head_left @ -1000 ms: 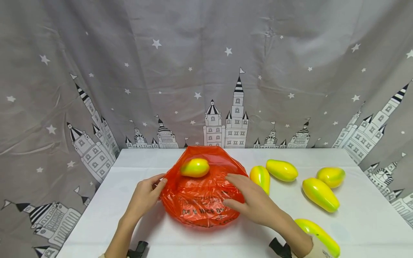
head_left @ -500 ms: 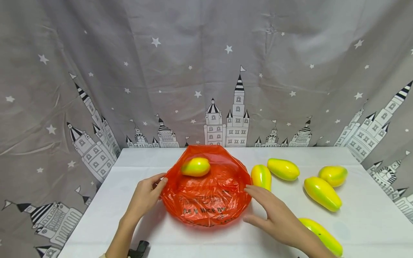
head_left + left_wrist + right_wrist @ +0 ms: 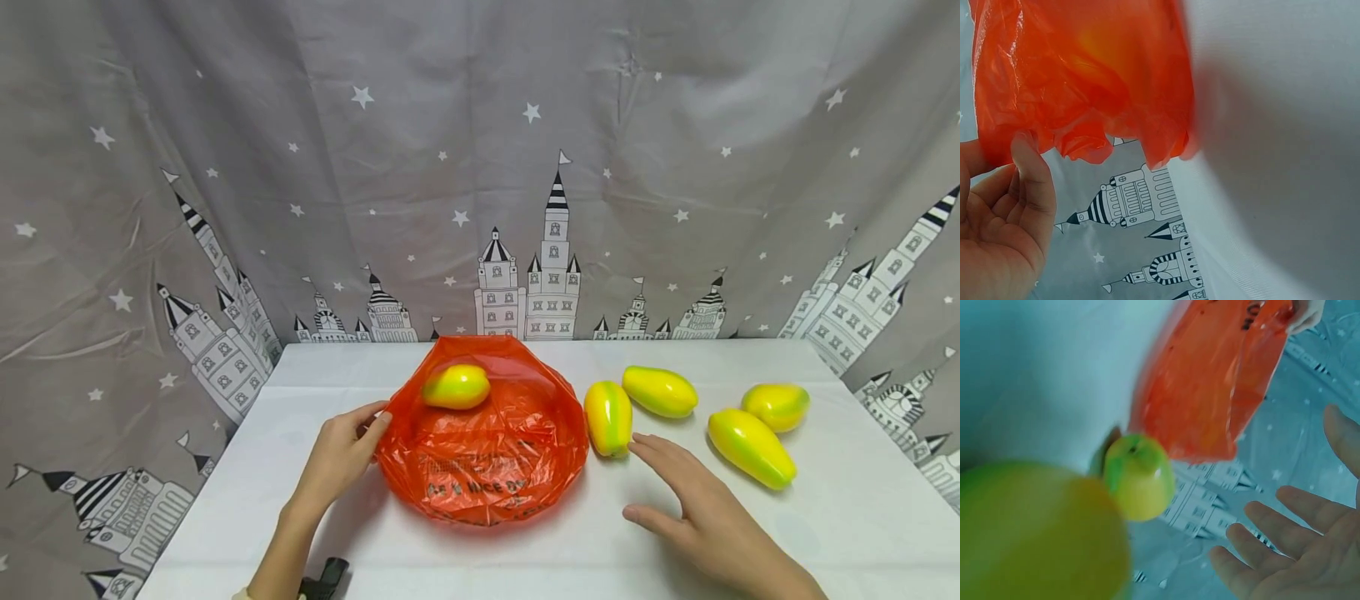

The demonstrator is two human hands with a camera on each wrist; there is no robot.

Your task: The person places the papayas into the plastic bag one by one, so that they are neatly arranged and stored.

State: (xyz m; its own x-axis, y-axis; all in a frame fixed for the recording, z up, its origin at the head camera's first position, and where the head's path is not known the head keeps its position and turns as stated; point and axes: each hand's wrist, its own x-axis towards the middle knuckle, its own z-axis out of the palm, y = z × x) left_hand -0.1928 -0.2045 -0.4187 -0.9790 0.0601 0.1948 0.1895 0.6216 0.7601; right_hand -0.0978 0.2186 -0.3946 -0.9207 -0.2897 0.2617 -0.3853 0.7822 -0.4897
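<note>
A red plastic bag (image 3: 480,450) stands on the table with its mouth spread, and one yellow-green papaya (image 3: 456,387) lies inside. My left hand (image 3: 347,454) pinches the bag's left rim between thumb and fingers; the left wrist view shows the thumb (image 3: 1027,156) over the film. To the bag's right, my right hand (image 3: 690,504) hovers with fingers spread and nothing held. Its fingertips come close to the papaya beside the bag (image 3: 609,419) in the head view. In the right wrist view a large blurred papaya (image 3: 1041,531) fills the near corner.
Behind my right hand lies another papaya (image 3: 660,392). Farther right, a long papaya (image 3: 752,448) and a shorter papaya (image 3: 776,407) lie close together. A grey curtain (image 3: 420,167) with castles and stars hangs behind the white table (image 3: 330,375).
My right hand has left the bag's right side and moved right, its arm now covering the front papaya. The bag's right rim spreads wider. My left hand keeps its pinch.
</note>
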